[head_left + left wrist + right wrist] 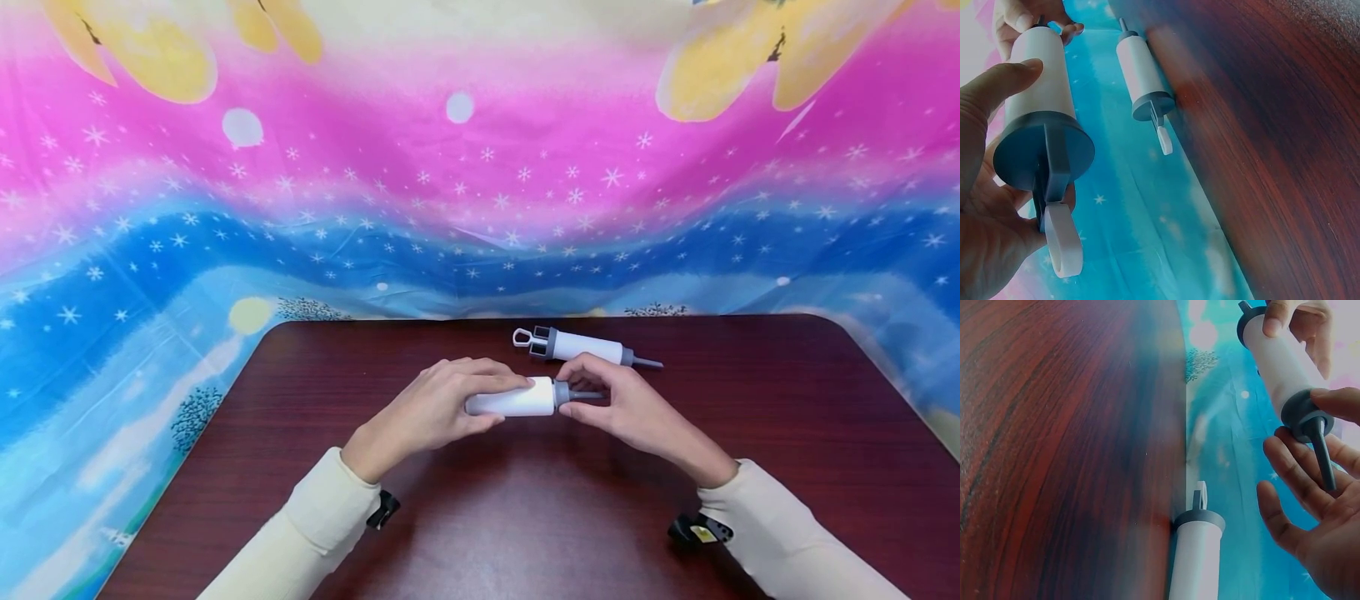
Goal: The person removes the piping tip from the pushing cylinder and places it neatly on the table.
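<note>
A white hand pump (534, 397) with grey ends is held level above the table, between both hands. My left hand (442, 396) grips its white barrel (1041, 94), thumb along the side. At the near end in the left wrist view, a grey flanged cap (1025, 150) carries a white loop handle (1063, 240). My right hand (622, 396) pinches the grey nozzle cap (1299, 406) between thumb and fingers. From that cap the thin grey nozzle (1322, 456) points past the right palm.
A second pump (588, 347) of the same kind lies on the dark wooden table (487, 517) just beyond the hands, nozzle toward the right. Behind the table's far edge hangs a patterned cloth (450, 225) in pink and blue.
</note>
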### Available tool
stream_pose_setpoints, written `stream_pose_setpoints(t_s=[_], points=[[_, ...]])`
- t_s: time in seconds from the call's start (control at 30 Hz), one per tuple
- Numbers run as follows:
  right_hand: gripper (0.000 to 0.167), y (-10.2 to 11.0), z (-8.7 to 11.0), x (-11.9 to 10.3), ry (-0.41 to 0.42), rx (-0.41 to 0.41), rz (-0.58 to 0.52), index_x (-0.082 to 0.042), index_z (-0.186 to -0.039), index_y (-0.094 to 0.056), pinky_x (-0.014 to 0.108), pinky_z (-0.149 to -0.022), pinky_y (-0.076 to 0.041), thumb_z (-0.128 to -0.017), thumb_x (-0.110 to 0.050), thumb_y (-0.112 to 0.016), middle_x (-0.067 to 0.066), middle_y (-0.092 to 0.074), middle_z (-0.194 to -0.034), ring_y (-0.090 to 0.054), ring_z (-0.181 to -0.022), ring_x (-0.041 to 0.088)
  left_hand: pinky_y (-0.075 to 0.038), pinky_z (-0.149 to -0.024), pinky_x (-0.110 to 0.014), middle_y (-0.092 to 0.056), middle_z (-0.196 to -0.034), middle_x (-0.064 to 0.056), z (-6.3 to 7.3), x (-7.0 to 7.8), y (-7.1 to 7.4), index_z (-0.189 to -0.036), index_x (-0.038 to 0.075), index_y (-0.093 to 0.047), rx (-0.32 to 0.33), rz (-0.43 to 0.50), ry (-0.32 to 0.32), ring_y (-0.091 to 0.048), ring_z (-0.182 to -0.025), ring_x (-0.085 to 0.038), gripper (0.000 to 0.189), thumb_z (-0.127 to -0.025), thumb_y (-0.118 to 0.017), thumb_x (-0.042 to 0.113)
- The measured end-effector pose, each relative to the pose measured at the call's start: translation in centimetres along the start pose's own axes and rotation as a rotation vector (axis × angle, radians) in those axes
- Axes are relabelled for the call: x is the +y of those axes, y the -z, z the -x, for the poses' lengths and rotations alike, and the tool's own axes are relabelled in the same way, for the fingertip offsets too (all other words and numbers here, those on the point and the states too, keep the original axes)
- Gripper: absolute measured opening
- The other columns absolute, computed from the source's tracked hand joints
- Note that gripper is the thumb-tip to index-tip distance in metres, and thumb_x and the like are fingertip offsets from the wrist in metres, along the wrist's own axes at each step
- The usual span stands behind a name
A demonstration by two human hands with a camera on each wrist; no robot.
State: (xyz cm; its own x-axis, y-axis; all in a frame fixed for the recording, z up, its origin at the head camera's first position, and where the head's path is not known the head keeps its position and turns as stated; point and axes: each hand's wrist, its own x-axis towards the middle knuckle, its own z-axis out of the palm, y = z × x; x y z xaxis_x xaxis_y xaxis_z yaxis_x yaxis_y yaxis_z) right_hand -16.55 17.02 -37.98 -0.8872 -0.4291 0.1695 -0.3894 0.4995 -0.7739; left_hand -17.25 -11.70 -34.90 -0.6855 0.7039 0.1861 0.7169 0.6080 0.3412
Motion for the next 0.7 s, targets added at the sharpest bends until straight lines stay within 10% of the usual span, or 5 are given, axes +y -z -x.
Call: stream_pose_setpoints(t_s=[0.7], points=[[0.029,0.16,0.11,-0.09,-0.004,-0.002,-0.006,-0.014,-0.118,-0.067,0.032,-0.086,-0.059,-0.092,-0.015,-0.081,0.005,-0.072,-0.114,-0.071,-0.101,0.019,-0.053,-0.097,-0.045,-0.068,-0.139,0.004,0.17,-0.03,-0.11,-0.143,0.032,-0.066,0.017,-0.001,-0.028,-0.065,-0.124,-0.017,0.054,-0.092,-0.083,0.024]])
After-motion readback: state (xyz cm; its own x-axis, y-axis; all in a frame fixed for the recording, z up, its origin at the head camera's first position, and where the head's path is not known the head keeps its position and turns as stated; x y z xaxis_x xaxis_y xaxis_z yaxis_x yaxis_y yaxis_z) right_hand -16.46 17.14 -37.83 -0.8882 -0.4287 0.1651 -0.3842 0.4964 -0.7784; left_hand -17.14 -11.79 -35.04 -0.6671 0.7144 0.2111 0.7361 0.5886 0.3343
